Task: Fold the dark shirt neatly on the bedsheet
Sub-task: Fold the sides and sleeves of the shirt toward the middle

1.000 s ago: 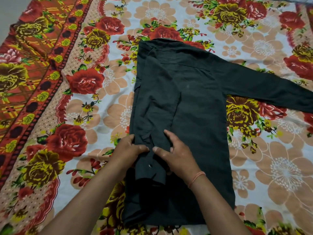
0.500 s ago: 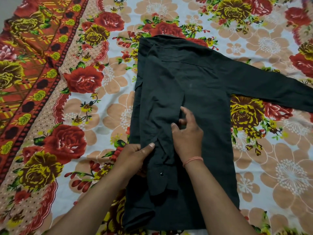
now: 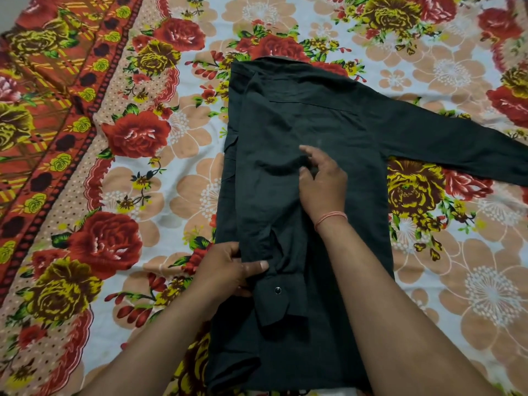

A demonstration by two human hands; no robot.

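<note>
The dark shirt (image 3: 337,132) lies back-up on the floral bedsheet (image 3: 177,172), collar at the far end. One sleeve is folded lengthwise down the shirt's left half, its buttoned cuff (image 3: 281,298) pointing toward me. The other sleeve (image 3: 457,144) stretches out flat to the right. My left hand (image 3: 228,270) pinches the folded sleeve just above the cuff, thumb on top. My right hand (image 3: 323,181) rests on the sleeve at mid-shirt with fingers bent, pressing a crease in the fabric.
The bedsheet has red and yellow roses on a pale ground, with an orange patterned border (image 3: 43,110) running along the left. Bare sheet lies to the left and right of the shirt.
My right hand has slid up the folded sleeve from near the cuff to mid-shirt. My left hand stays gripping the sleeve just above the cuff.
</note>
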